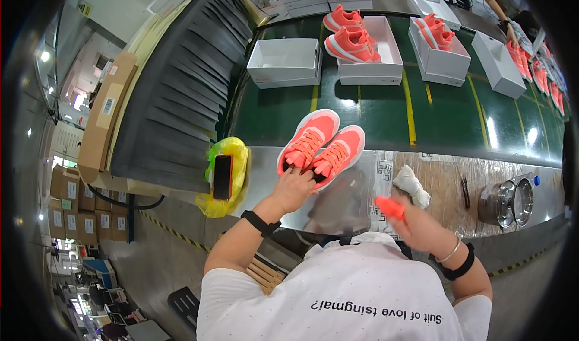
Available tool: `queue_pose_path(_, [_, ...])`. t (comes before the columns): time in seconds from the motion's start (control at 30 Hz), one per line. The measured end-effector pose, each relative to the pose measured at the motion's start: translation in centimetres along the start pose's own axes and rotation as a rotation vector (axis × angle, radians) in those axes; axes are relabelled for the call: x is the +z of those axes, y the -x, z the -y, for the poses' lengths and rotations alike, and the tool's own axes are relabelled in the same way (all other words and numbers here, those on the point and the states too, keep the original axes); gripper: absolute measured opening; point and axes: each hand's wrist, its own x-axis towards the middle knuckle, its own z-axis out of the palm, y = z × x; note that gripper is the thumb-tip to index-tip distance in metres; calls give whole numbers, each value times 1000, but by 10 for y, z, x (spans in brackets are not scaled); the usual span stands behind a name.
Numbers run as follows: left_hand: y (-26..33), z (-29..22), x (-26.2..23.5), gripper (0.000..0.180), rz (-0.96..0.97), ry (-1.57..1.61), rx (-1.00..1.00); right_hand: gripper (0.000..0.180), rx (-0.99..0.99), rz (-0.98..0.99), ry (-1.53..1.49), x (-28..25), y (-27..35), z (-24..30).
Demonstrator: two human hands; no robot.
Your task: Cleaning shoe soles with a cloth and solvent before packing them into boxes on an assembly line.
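Coral round-toed shoes (307,139) in the grip of the left hand (294,190), blurred red object (389,207) within the closed right hand (423,227).

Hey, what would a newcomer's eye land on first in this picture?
Probably the pair of coral shoes near the middle, with the left hand at their openings. Next, the blurred bright red thing at the right hand. Beyond them, white boxes line the green surface, some with more coral shoes.
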Motion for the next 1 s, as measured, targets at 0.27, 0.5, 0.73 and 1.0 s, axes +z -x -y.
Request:
queue_pose_path(0.27, [-36,23,-22,27,-191,1062,-488,38,9,-100,-50,-2,-5,-9])
queue_pose_path(0.5, [-52,62,3,55,-671,2382,-673,37,-43,-185,-43,1,-24,-9])
queue_pose_path(0.73, [-55,89,13,59,-709,2461,-451,39,34,-218,6,-3,-38,-13])
queue_pose_path(1.0, [-64,167,-43,42,-458,2065,-462,44,149,-536,-32,-11,-35,-60])
